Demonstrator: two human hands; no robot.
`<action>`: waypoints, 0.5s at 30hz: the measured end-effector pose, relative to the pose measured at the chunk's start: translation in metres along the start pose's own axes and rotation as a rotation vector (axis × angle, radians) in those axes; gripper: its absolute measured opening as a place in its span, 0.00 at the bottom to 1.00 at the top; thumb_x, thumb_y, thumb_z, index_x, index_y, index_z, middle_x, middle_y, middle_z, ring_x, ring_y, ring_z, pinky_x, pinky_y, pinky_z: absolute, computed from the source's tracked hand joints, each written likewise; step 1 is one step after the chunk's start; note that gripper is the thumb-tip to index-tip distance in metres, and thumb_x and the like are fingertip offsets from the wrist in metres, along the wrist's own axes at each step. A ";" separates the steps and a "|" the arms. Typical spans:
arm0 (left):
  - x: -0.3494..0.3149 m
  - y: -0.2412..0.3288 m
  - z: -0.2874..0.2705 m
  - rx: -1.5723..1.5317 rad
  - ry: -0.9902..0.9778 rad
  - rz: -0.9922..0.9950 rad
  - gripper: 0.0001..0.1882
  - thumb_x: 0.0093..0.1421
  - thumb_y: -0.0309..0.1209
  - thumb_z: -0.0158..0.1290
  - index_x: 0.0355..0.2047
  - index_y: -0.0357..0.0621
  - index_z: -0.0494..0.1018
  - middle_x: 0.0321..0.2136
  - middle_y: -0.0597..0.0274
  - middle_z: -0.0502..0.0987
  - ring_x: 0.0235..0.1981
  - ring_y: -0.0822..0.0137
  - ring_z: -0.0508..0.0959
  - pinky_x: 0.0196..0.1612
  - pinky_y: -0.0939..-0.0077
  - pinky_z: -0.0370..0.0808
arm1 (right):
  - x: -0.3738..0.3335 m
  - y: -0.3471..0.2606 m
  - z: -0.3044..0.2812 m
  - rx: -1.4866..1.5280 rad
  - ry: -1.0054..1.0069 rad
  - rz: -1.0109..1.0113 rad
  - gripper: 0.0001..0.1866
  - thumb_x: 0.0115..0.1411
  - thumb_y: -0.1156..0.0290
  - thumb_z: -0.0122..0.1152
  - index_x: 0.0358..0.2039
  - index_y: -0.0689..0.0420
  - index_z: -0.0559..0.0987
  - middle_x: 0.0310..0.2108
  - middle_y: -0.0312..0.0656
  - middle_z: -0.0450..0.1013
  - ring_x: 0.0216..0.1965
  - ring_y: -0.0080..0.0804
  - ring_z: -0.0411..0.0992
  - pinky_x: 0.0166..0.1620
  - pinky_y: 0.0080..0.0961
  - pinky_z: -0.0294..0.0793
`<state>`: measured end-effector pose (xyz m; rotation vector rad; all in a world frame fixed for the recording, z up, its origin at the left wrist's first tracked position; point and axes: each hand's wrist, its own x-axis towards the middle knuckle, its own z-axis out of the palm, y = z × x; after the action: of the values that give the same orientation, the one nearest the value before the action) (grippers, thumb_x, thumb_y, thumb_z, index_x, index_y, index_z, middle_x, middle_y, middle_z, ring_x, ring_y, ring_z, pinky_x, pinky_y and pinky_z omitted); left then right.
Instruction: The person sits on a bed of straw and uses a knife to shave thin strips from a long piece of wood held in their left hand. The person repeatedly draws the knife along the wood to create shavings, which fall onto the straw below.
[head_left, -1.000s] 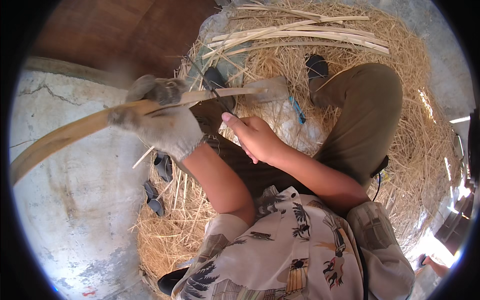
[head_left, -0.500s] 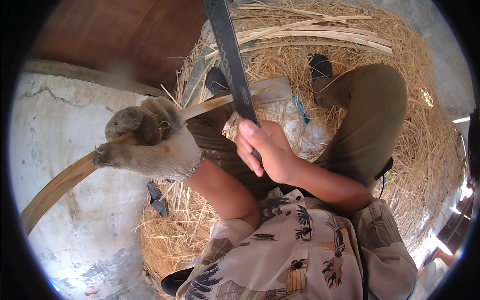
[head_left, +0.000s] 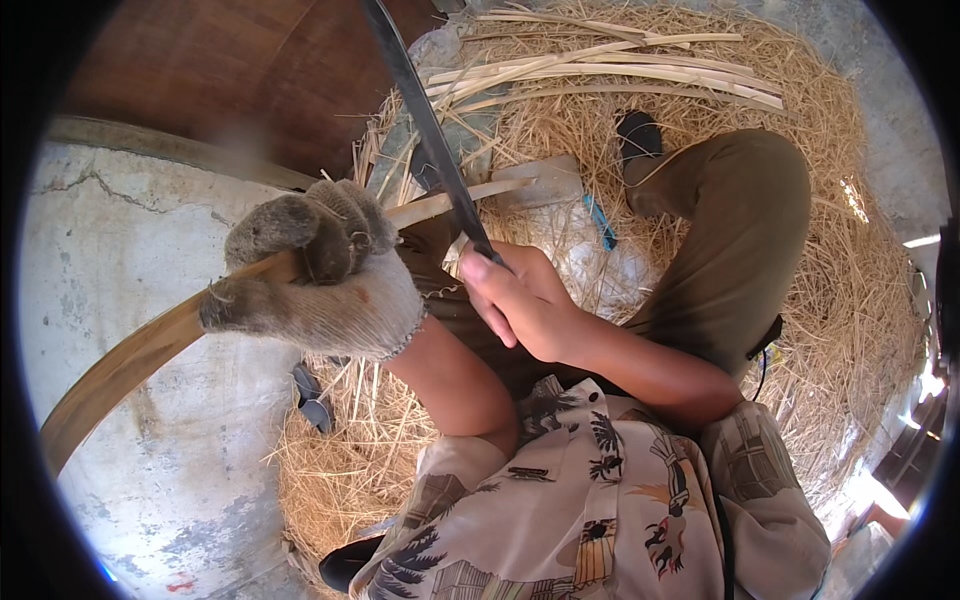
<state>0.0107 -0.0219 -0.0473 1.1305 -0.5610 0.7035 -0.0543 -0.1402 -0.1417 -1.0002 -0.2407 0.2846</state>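
My left hand (head_left: 320,275), in a worn, dirty knit glove, is closed around a long bamboo strip (head_left: 130,358). One end of the strip curves down to the far left; the other passes beyond the glove, behind the blade, to a pale wooden block (head_left: 545,182). Bare, my right hand (head_left: 525,298) grips a machete (head_left: 428,120) whose dark blade points up and to the left, seen nearly edge-on. The blade crosses the strip right of the glove; whether it touches the strip cannot be told. Fingers hide most of the machete's handle.
Split bamboo strips (head_left: 620,62) lie on straw-like shavings (head_left: 850,330) beyond my feet. A small blue tool (head_left: 600,222) rests between my legs. To the left stands a cracked white wall (head_left: 150,240), with a brown panel (head_left: 230,80) above it.
My gloved left hand has shifted slightly right and up. In my right hand the machete has leaned further left and turned, so its blade now looks narrower.
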 end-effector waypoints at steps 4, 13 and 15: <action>-0.004 0.004 0.019 0.046 0.257 -0.008 0.38 0.59 0.70 0.47 0.19 0.44 0.66 0.08 0.73 0.52 0.10 0.77 0.53 0.13 0.82 0.61 | 0.010 0.011 0.003 -0.038 0.160 0.242 0.31 0.72 0.46 0.44 0.15 0.53 0.63 0.08 0.32 0.59 0.08 0.19 0.57 0.11 0.20 0.56; 0.002 0.004 0.000 0.026 0.182 -0.008 0.38 0.58 0.70 0.49 0.18 0.44 0.66 0.09 0.73 0.50 0.10 0.76 0.52 0.13 0.81 0.56 | 0.007 0.006 -0.001 -0.083 0.215 0.053 0.32 0.69 0.40 0.46 0.24 0.58 0.70 0.10 0.32 0.61 0.09 0.20 0.61 0.13 0.21 0.59; 0.002 0.005 0.007 0.026 0.236 -0.013 0.39 0.58 0.71 0.48 0.17 0.45 0.65 0.09 0.73 0.49 0.10 0.76 0.51 0.12 0.81 0.56 | 0.013 0.012 0.000 -0.111 0.224 0.150 0.31 0.71 0.43 0.44 0.17 0.53 0.64 0.09 0.34 0.60 0.08 0.19 0.58 0.11 0.20 0.56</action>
<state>0.0080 -0.0265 -0.0403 1.0567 -0.3453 0.8219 -0.0436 -0.1297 -0.1514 -1.1529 0.0224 0.2948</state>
